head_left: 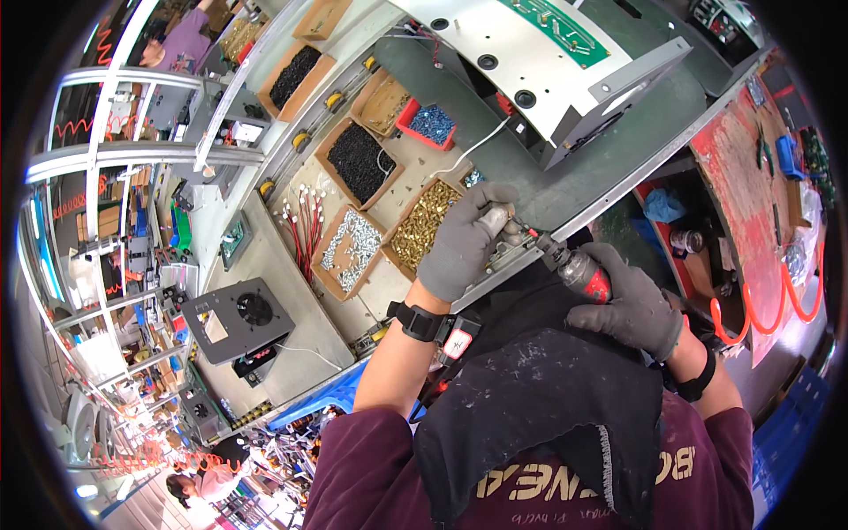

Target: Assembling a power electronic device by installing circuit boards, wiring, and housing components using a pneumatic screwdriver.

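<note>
In my right hand (632,305), gloved in grey, is a power screwdriver (585,276) with a dark body and a red patch. Its bit end points up and left toward my other hand. My left hand (468,240), in a matching glove, has its fingers drawn together at the bit end, by the workbench's front edge. Whatever those fingertips pinch is too small to make out. Just left of that hand lie brass-coloured screws (420,228) in a cardboard box.
Silver screws (352,252), black screws (362,161) and blue screws (431,122) fill nearby boxes. Beyond my hands stands a white metal housing (548,106) with a green circuit board (565,34). Red-and-white wires (305,230) lie left. A coiled orange hose (751,318) hangs right.
</note>
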A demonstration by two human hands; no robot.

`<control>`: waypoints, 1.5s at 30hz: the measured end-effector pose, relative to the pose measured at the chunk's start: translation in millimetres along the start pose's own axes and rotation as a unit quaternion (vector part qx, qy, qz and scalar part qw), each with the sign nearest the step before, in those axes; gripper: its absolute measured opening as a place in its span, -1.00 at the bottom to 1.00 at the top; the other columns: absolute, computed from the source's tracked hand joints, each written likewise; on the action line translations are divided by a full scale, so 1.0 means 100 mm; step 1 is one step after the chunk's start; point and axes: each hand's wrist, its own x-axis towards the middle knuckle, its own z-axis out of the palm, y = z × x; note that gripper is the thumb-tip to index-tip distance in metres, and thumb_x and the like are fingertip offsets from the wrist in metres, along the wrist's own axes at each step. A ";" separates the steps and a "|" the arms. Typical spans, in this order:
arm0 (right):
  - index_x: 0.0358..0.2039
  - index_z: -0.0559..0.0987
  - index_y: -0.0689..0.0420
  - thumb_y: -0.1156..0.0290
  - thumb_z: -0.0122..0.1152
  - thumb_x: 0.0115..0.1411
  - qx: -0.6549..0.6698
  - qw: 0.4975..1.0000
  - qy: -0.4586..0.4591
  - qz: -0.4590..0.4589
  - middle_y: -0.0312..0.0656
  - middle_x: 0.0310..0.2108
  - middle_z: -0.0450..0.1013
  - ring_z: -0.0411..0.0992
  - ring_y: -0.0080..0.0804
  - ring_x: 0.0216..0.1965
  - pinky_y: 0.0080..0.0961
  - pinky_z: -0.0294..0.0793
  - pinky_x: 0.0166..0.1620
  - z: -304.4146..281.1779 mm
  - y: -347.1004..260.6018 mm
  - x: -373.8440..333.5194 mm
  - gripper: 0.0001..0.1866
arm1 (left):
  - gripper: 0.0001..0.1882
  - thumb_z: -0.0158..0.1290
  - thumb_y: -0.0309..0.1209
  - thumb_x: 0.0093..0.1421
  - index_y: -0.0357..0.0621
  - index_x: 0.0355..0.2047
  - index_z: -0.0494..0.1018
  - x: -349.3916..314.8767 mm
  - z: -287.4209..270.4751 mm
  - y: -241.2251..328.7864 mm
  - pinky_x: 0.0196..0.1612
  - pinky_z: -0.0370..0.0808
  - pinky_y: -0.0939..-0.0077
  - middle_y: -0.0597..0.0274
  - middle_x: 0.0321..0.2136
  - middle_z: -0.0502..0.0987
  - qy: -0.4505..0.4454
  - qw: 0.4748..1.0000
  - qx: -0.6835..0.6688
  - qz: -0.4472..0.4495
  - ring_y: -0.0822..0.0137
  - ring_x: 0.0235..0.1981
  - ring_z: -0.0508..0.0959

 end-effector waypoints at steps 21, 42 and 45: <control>0.14 0.24 0.17 -0.02 0.41 -0.10 0.044 0.999 0.003 0.021 0.10 -0.19 0.45 0.45 0.07 -0.14 -0.22 0.41 -0.12 -0.24 0.29 -0.18 -0.12 | -0.65 -0.06 -0.50 0.20 -0.20 0.02 0.30 0.23 0.34 0.09 -0.26 0.40 0.63 0.28 -0.26 0.38 -0.037 0.976 0.212 0.044 0.50 -0.32 0.42; -0.03 0.34 0.13 0.16 0.46 -0.14 0.176 0.961 0.205 0.056 -0.11 -0.39 0.51 0.52 -0.15 -0.30 -0.37 0.44 -0.19 -1.47 0.90 0.14 -0.30 | -0.70 0.14 -0.33 0.03 0.02 -0.17 0.50 3.18 1.38 1.17 -0.15 0.40 0.31 0.28 -0.29 0.54 -0.316 0.405 0.845 0.148 0.19 -0.19 0.49; 0.00 0.34 0.11 0.14 0.47 -0.16 0.187 0.961 0.195 0.055 -0.06 -0.35 0.50 0.50 -0.03 -0.27 -0.32 0.44 -0.18 -1.50 0.95 0.08 -0.26 | -0.72 0.20 -0.13 -0.03 0.04 -0.34 0.56 3.28 1.42 1.17 -0.22 0.39 0.33 0.31 -0.42 0.56 -0.307 0.478 0.818 0.094 0.17 -0.28 0.51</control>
